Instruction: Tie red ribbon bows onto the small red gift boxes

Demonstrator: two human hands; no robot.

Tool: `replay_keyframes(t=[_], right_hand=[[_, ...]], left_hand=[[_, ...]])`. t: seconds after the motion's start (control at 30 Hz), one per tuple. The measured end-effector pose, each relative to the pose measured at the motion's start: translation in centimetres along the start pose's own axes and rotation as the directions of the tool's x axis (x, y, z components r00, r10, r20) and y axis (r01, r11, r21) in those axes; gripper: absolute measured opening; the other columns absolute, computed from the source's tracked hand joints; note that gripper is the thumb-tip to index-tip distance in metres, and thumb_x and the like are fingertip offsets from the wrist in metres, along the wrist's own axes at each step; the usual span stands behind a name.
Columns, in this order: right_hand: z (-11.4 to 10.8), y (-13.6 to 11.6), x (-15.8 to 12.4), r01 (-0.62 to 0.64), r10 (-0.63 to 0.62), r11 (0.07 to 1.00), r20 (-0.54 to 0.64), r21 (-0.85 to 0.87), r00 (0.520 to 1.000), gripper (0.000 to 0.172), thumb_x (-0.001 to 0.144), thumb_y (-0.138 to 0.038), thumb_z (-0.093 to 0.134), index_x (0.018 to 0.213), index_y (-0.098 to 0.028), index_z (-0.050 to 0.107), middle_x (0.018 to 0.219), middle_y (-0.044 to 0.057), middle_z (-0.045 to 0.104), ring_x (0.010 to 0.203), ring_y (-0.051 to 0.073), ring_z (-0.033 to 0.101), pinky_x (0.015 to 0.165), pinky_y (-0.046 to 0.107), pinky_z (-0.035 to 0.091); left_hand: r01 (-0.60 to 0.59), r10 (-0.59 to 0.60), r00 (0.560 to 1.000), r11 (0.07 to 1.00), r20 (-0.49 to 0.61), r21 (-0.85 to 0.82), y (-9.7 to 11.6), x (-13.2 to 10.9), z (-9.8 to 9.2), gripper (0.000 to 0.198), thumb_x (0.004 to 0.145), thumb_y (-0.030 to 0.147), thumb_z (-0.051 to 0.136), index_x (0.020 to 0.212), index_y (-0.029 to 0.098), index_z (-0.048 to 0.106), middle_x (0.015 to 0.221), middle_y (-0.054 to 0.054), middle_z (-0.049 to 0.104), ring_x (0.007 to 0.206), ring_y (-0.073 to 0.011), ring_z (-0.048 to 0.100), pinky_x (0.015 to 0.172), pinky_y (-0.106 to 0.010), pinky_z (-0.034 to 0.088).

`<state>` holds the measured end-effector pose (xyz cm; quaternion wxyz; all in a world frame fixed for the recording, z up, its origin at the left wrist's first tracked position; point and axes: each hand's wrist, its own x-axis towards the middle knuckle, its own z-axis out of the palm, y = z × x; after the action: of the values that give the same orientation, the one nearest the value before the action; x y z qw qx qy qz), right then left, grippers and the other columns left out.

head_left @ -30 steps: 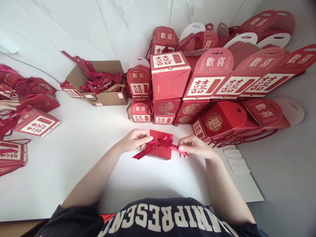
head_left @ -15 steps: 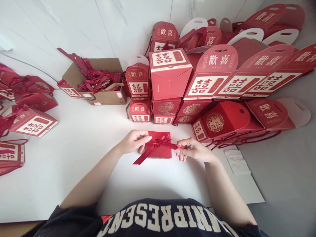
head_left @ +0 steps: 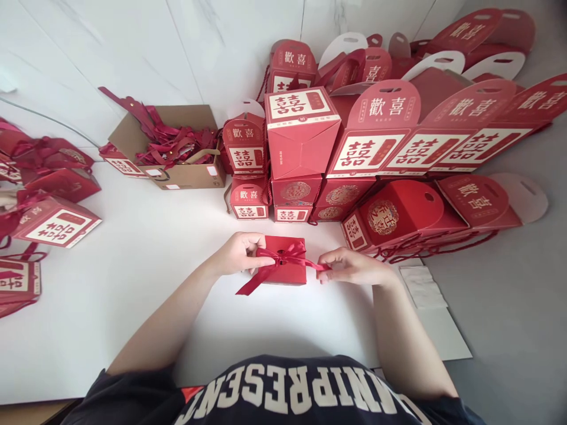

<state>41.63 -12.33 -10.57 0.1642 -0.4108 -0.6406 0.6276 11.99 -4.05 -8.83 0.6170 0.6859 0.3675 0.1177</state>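
A small red gift box [head_left: 290, 273] sits on the white table in front of me, with a red satin ribbon [head_left: 261, 280] tied in a bow across its top. My left hand [head_left: 243, 254] is closed at the box's left side, its thumb and fingers pinching the left loop of the ribbon bow. At the right, my right hand [head_left: 348, 265] pinches the ribbon's right tail between thumb and fingers, just off the box's edge. The other tail hangs free toward the lower left, over the box's front edge.
Stacked red gift boxes [head_left: 372, 153] stand behind and to the right. A cardboard box [head_left: 190, 176] full of red ribbons is at the back left. More ribboned boxes [head_left: 62, 223] sit at the far left. A white folded paper [head_left: 423, 287] lies at the table's right.
My left thumb has shifted right, farther onto the bow. My right hand has turned slightly, still pinching the ribbon tail. The box stays in place on the table.
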Motion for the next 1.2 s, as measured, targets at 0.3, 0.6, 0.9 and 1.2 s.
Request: replay_keyframes(t=[0.3, 0.6, 0.9, 1.2], right_hand=[[0.2, -2.5, 2.2, 0.209, -0.245, 0.969, -0.417, -0.132, 0.875, 0.033, 0.095, -0.048, 0.05, 0.118, -0.028, 0.061, 0.134, 0.007, 0.054, 0.128, 0.024, 0.049, 0.11, 0.041, 0.033], [1.8, -2.0, 5.7, 0.306, -0.29, 0.952, -0.309, 0.002, 0.906, 0.034, 0.091, -0.045, 0.059, 0.068, -0.019, 0.06, 0.14, 0.008, 0.053, 0.131, 0.026, 0.048, 0.109, 0.041, 0.031], [1.4, -1.1, 5.6, 0.339, -0.316, 0.94, -0.286, 0.036, 0.905, 0.036, 0.093, -0.043, 0.056, 0.068, -0.018, 0.06, 0.131, 0.009, 0.056, 0.124, 0.025, 0.051, 0.105, 0.039, 0.035], [1.6, -0.4, 5.9, 0.323, -0.272, 0.934, -0.278, 0.156, 0.921, 0.037, 0.09, -0.048, 0.059, 0.07, -0.017, 0.063, 0.13, 0.009, 0.055, 0.114, 0.024, 0.056, 0.097, 0.037, 0.043]], left_hand=[[-0.032, 0.02, 0.995, 0.992, 0.101, 0.12, 0.7, -0.5, -0.6, 0.031, 0.071, 0.038, 0.079, 0.08, 0.013, 0.062, 0.051, 0.004, 0.056, 0.044, -0.0064, 0.049, 0.046, -0.017, 0.035], [-0.039, 0.034, 0.994, 0.998, 0.102, 0.056, -0.2, -0.1, -0.8, 0.034, 0.068, 0.036, 0.081, 0.083, 0.012, 0.063, 0.064, 0.002, 0.06, 0.053, -0.0075, 0.051, 0.051, -0.018, 0.038], [-0.032, 0.046, 0.985, 0.996, 0.168, -0.08, -0.8, 0.4, -0.9, 0.031, 0.067, 0.032, 0.082, 0.078, 0.012, 0.061, 0.07, 0.0, 0.061, 0.06, -0.0087, 0.053, 0.056, -0.02, 0.042], [-0.054, 0.07, 0.986, 0.993, 0.154, -0.104, -1.4, 0.7, -0.9, 0.036, 0.063, 0.035, 0.083, 0.072, 0.012, 0.058, 0.068, 0.001, 0.058, 0.059, -0.0088, 0.049, 0.055, -0.021, 0.04]])
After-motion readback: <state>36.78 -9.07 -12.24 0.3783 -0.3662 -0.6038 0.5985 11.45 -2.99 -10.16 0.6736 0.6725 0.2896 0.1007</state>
